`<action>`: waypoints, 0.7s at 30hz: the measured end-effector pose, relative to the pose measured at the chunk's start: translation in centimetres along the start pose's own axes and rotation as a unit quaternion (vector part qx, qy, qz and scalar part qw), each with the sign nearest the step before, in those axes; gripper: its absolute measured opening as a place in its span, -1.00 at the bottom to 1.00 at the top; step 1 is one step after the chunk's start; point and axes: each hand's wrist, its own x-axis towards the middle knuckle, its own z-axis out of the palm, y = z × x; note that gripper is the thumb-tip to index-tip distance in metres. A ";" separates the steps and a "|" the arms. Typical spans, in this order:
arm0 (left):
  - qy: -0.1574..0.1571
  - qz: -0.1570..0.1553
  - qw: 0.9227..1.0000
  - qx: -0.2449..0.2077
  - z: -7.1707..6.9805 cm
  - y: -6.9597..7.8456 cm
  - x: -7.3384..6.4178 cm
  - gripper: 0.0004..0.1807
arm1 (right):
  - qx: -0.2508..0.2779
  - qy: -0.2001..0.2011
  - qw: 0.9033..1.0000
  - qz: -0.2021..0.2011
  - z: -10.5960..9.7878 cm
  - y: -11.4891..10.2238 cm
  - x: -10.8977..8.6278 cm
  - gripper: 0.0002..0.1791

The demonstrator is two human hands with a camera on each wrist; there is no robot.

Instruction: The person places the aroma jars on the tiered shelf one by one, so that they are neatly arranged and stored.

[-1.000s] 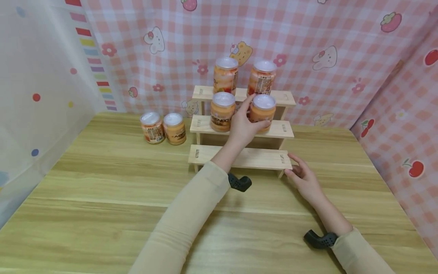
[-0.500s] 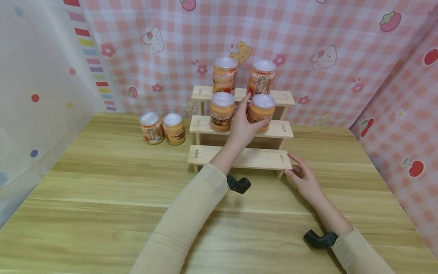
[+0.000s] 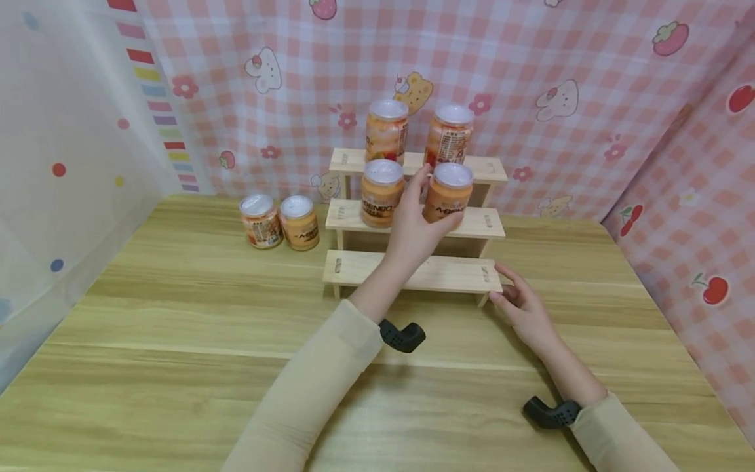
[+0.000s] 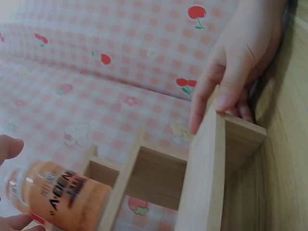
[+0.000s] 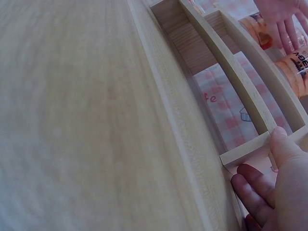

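A three-step wooden shelf stand (image 3: 449, 272) bears orange jars with silvery lids. My left hand (image 3: 413, 226) is at the right jar (image 3: 451, 195) on the middle step, its fingers along the left side and its thumb in front. In the left wrist view the thumb (image 4: 7, 147) stands apart from that jar (image 4: 72, 199), which sits upright on the step. My right hand (image 3: 523, 313) holds the right end of the lowest step, with the thumb on one side and fingers on the other. In the right wrist view the thumb (image 5: 285, 144) presses the wood.
A second jar (image 3: 382, 200) is left of my left hand on the middle step. Two more jars, left (image 3: 387, 131) and right (image 3: 449, 139), stand on the top step. On the table (image 3: 177, 314) at left are a pair of jars (image 3: 262, 226). A checked cloth (image 3: 354, 59) hangs behind.
My left hand has loosened from the right middle jar and drawn back slightly toward me, and more of the label shows. The right hand has stayed in place.
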 end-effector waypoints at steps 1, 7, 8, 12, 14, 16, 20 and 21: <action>0.002 0.004 1.000 -0.003 -0.1 0.2 -0.2 -0.07 | 0.001 0.000 1.000 -0.001 0.0 0.0 0.0 -0.38; 0.001 0.016 1.000 -0.025 -1.2 1.3 -1.3 -0.06 | 0.002 0.002 1.000 -0.005 0.0 0.1 0.0 -0.38; 0.002 0.018 0.999 -0.029 -1.4 1.4 -1.6 -0.06 | 0.003 0.003 1.000 -0.006 0.0 0.2 0.0 -0.39; -0.007 0.042 0.998 -0.051 -2.5 1.6 -2.5 -0.08 | 0.006 0.004 1.000 -0.007 0.1 0.2 0.1 -0.39; -0.016 0.058 0.997 -0.055 -3.2 1.6 -2.9 -0.10 | 0.007 0.003 1.000 -0.008 0.1 0.2 0.1 -0.39; -0.022 0.070 0.996 -0.055 -3.9 1.5 -3.3 -0.10 | 0.007 0.004 1.000 -0.007 0.1 0.2 0.2 -0.39; -0.016 0.078 0.996 -0.049 -5.3 1.3 -3.5 -0.09 | 0.006 0.007 1.000 -0.007 0.1 0.3 0.2 -0.39; -0.013 0.084 0.995 -0.049 -5.7 1.2 -3.6 -0.09 | 0.006 0.007 1.000 -0.006 0.1 0.3 0.1 -0.40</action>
